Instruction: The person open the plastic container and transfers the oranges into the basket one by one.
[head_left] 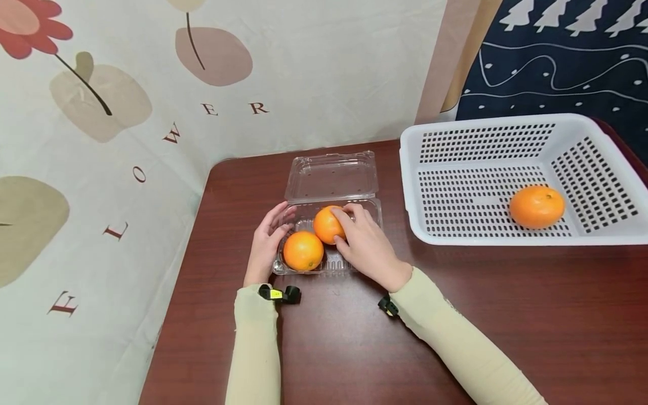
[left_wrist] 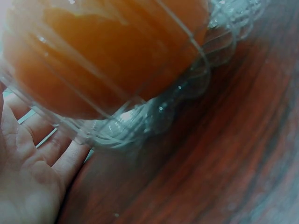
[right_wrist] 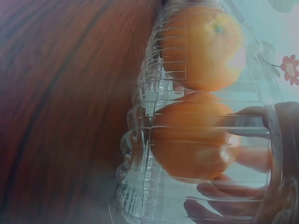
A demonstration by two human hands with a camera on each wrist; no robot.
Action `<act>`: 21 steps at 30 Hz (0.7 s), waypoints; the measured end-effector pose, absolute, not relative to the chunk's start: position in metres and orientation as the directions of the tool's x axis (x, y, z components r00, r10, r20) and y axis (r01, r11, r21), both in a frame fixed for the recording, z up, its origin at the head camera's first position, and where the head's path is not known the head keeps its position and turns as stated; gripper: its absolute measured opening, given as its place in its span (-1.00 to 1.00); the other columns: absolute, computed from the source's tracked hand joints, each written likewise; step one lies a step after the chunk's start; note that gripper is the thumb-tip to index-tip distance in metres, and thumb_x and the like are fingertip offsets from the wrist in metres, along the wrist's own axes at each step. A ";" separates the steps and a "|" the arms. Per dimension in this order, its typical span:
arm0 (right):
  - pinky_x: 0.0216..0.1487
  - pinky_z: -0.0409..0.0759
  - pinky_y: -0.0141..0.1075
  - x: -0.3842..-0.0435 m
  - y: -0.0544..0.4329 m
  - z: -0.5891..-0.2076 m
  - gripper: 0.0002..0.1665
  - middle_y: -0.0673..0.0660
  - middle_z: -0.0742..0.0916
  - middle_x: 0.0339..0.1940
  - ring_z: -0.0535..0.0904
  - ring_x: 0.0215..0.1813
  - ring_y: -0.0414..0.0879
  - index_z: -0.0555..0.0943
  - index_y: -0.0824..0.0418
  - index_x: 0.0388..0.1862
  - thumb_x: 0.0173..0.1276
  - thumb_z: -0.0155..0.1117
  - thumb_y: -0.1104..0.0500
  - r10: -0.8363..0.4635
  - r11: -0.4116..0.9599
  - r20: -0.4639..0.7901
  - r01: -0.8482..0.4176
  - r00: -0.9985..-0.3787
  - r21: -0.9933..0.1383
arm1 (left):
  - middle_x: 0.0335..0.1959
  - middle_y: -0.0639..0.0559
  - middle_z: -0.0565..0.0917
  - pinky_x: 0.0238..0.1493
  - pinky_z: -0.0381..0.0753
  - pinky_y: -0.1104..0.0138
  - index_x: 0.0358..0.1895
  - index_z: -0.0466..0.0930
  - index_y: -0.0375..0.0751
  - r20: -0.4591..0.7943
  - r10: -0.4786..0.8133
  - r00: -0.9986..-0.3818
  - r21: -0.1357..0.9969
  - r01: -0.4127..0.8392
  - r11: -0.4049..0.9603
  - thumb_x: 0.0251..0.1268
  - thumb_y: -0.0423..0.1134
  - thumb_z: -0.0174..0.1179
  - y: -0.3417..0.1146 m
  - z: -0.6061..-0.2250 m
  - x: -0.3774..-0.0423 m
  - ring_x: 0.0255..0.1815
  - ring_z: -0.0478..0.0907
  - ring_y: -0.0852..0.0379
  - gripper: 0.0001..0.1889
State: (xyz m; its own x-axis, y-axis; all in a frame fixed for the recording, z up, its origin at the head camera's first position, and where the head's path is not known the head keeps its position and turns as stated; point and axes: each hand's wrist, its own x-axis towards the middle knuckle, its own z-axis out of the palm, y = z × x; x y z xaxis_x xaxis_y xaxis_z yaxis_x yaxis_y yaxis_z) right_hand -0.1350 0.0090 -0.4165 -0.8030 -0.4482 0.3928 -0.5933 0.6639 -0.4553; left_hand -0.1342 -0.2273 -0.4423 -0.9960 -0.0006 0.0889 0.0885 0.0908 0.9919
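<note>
I see the right hand (head_left: 368, 246) pinching the far orange (head_left: 326, 225) inside the clear container (head_left: 335, 262), beside the near orange (head_left: 303, 251); the left hand (head_left: 265, 242), fingers relaxed, apparently touches the container's side

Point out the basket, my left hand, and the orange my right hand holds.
Basket (head_left: 476, 198): head view, bare floor.
Left hand (head_left: 264, 246): head view, back of the hand.
Held orange (head_left: 325, 224): head view, uncovered side.

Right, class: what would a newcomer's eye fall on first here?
Two bright oranges sit in an open clear box on the brown table, the farther one held by the right hand's fingers. A third orange lies apart in the white basket on the right.
</note>
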 end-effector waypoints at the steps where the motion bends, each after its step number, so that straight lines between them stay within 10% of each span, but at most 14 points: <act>1: -0.07 0.43 -0.15 -0.135 0.009 -0.417 -0.38 0.21 0.39 0.03 0.36 -0.03 0.05 0.35 0.16 0.21 0.14 0.22 0.11 -0.445 0.669 0.389 -0.588 -0.807 -0.454 | 0.15 -0.07 0.44 0.14 0.35 0.28 0.27 0.27 -0.09 0.088 0.000 -0.996 0.992 0.088 0.090 0.29 -0.47 -0.09 -0.226 -0.440 -0.133 0.18 0.33 0.05 -0.52; 14: -0.30 0.38 -0.29 -0.134 0.008 -0.419 -0.23 0.16 0.35 -0.14 0.28 -0.18 0.01 0.35 0.19 0.21 0.00 0.37 0.01 -0.428 0.709 0.369 -0.560 -0.825 -0.428 | 0.17 -0.14 0.41 0.16 0.33 0.22 0.28 0.23 -0.17 0.085 -0.001 -0.996 0.991 0.085 0.102 0.28 -0.49 -0.10 -0.222 -0.432 -0.130 0.20 0.31 -0.01 -0.52; 21: -0.06 0.47 -0.10 -0.135 0.007 -0.419 -0.24 0.24 0.30 0.18 0.26 0.12 0.10 0.35 0.17 0.20 0.02 0.35 -0.03 -0.425 0.712 0.348 -0.546 -0.836 -0.442 | 0.17 -0.13 0.41 0.16 0.32 0.19 0.28 0.24 -0.17 0.090 0.003 -0.996 0.991 0.090 0.097 0.28 -0.50 -0.11 -0.222 -0.432 -0.130 0.20 0.31 0.00 -0.52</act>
State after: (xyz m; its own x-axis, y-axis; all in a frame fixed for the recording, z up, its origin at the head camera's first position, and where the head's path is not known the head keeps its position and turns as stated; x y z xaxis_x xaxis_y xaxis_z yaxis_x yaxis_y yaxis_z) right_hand -0.1348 0.0070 -0.4192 -0.8359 -0.4249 0.3475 -0.5456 0.7121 -0.4418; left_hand -0.1297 -0.2224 -0.4321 -0.9959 0.0029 0.0902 0.0900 0.0968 0.9912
